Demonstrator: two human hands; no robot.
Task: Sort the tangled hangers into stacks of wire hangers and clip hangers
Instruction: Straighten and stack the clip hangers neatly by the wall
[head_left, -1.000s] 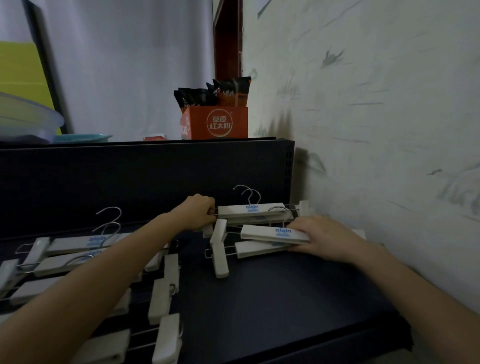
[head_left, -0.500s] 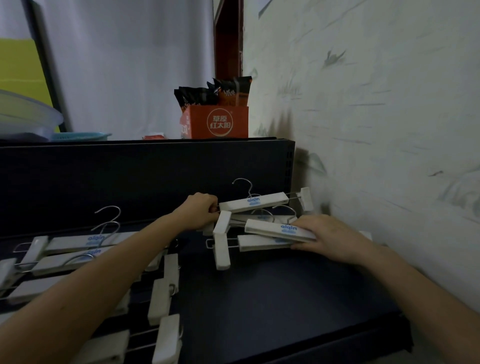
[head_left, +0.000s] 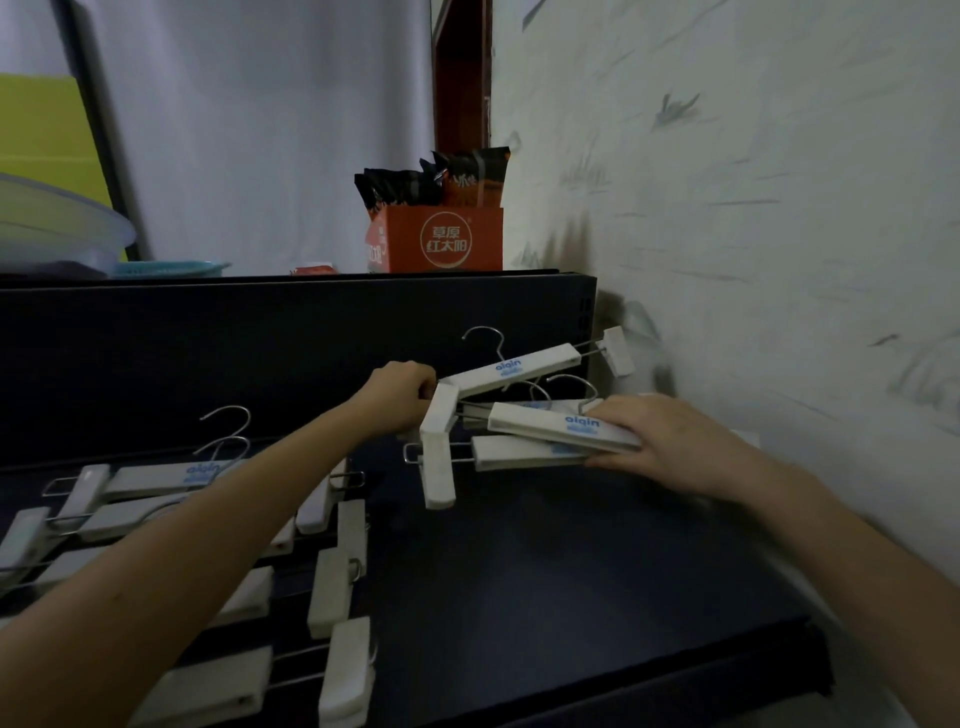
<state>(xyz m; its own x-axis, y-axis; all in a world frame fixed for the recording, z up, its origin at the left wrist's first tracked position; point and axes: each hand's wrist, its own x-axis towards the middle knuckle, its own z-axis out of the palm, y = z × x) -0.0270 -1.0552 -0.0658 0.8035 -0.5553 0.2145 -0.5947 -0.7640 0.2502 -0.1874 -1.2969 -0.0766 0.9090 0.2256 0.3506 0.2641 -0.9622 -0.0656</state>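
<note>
Two hands part a clip hanger from its stack.

The left hand (head_left: 400, 397) has its fingers curled tight round the left end of the top clip hanger (head_left: 511, 371), which rises at a tilt from that grip, up and away to the right, its wire hook (head_left: 485, 338) standing above the bar and its far clip (head_left: 615, 351) near the wall (head_left: 753, 234). A white clip (head_left: 439, 452) hangs just below the left hand's knuckles. To the right of this grip, the right hand (head_left: 670, 441) holds the clip hanger stack (head_left: 540, 428), fingers laid over its right end and thumb against the near edge; the stack lies on the dark table (head_left: 571, 571), under the raised hanger. Left of both grips, beneath the left forearm, lie more clip hangers (head_left: 156, 478), spread out. Beyond the hands, an orange box (head_left: 447, 241) stands on the ledge.
</note>
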